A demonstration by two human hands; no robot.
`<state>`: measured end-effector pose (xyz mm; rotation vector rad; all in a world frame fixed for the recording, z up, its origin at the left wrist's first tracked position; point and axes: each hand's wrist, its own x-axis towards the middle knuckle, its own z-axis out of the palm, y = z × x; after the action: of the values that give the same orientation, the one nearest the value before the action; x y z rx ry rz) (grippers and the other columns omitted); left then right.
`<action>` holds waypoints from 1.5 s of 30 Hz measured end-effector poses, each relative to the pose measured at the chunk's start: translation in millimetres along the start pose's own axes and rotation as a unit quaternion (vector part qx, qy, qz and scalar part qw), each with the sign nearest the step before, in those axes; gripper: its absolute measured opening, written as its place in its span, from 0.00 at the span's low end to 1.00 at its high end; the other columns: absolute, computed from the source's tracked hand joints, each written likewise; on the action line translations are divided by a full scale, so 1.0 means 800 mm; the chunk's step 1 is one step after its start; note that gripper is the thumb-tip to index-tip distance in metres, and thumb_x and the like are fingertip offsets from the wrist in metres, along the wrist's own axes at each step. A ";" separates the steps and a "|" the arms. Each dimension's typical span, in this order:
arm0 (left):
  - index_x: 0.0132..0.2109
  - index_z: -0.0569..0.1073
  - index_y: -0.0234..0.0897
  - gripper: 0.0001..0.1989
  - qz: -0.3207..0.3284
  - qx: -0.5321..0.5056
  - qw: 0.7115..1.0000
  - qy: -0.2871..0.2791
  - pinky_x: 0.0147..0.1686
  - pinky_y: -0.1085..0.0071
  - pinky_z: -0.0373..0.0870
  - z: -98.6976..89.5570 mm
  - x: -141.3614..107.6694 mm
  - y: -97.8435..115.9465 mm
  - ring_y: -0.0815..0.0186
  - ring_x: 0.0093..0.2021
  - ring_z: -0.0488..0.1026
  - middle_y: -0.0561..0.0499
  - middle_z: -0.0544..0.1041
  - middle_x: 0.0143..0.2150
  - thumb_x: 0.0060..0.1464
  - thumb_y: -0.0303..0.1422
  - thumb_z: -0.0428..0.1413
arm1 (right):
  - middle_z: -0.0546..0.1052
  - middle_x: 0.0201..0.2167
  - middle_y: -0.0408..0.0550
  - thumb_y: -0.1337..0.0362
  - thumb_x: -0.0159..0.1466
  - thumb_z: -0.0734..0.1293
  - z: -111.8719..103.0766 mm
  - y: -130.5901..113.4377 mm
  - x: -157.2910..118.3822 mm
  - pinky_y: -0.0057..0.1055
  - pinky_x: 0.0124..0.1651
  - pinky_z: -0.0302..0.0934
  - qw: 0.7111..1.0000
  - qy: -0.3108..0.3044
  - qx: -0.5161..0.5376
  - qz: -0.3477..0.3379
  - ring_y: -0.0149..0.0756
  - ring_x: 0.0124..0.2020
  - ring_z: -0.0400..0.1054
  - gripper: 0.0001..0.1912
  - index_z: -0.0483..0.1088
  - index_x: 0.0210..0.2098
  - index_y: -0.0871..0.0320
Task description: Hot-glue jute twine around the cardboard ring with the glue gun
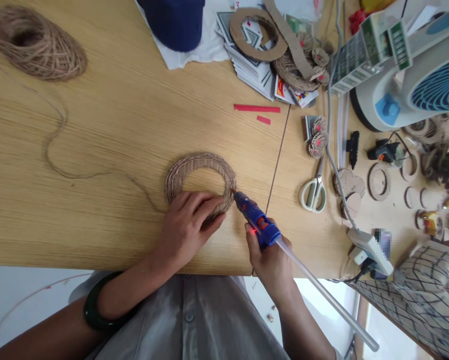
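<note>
A cardboard ring (203,162) with twine wrapped round its outer side lies on the wooden table. My left hand (190,220) grips the near edge of this ring, fingers bent over its rim. In my right hand (271,255) is a blue hot glue gun (256,217), its nozzle at the ring's right side. A long clear glue stick (327,295) sticks out of the gun's back end. From the ring a strand of twine (85,176) runs left across the table toward a twine ball (40,45).
Red strips (257,108) lie beyond the ring. Scissors (313,192), corrugated rosettes (318,137) and a power strip (370,250) with a grey cable are at right. Playing cards (250,75), a fan (408,75) and a dark blue cup-like object (174,22) stand farther back.
</note>
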<state>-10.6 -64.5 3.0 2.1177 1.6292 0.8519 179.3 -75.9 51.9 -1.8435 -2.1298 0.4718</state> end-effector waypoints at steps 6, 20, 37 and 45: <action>0.54 0.72 0.41 0.13 -0.004 -0.003 1.000 -0.009 0.48 0.60 0.71 0.001 0.000 -0.001 0.59 0.45 0.73 0.48 0.77 0.45 0.63 0.33 0.57 | 0.78 0.23 0.47 0.55 0.72 0.59 -0.003 -0.002 -0.008 0.29 0.23 0.61 1.000 -0.016 -0.011 -0.001 0.38 0.20 0.73 0.15 0.71 0.36 0.58; 0.54 0.72 0.41 0.13 -0.006 -0.008 1.000 -0.008 0.49 0.59 0.70 0.004 -0.002 -0.003 0.59 0.46 0.72 0.48 0.77 0.46 0.63 0.34 0.57 | 0.76 0.21 0.46 0.53 0.71 0.59 0.001 -0.008 -0.002 0.29 0.22 0.60 1.000 0.007 -0.022 0.017 0.37 0.19 0.72 0.17 0.70 0.33 0.57; 0.52 0.71 0.41 0.11 -0.007 -0.018 1.000 0.000 0.49 0.59 0.71 0.003 -0.001 -0.002 0.59 0.45 0.72 0.49 0.78 0.46 0.63 0.33 0.57 | 0.77 0.22 0.46 0.55 0.71 0.60 -0.005 -0.009 -0.009 0.29 0.22 0.60 1.000 -0.018 -0.018 -0.004 0.38 0.19 0.73 0.15 0.70 0.35 0.57; 0.53 0.71 0.41 0.13 -0.001 -0.011 1.000 0.002 0.50 0.59 0.71 0.004 -0.003 -0.003 0.58 0.46 0.72 0.49 0.77 0.46 0.62 0.33 0.57 | 0.79 0.26 0.48 0.54 0.69 0.63 -0.013 -0.005 -0.020 0.29 0.27 0.66 0.997 -0.004 0.034 0.064 0.40 0.26 0.76 0.14 0.73 0.35 0.56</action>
<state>-10.8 -65.6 -1.7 2.0998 1.6166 0.8713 182.4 -91.8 63.2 -1.9518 -1.9827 0.5731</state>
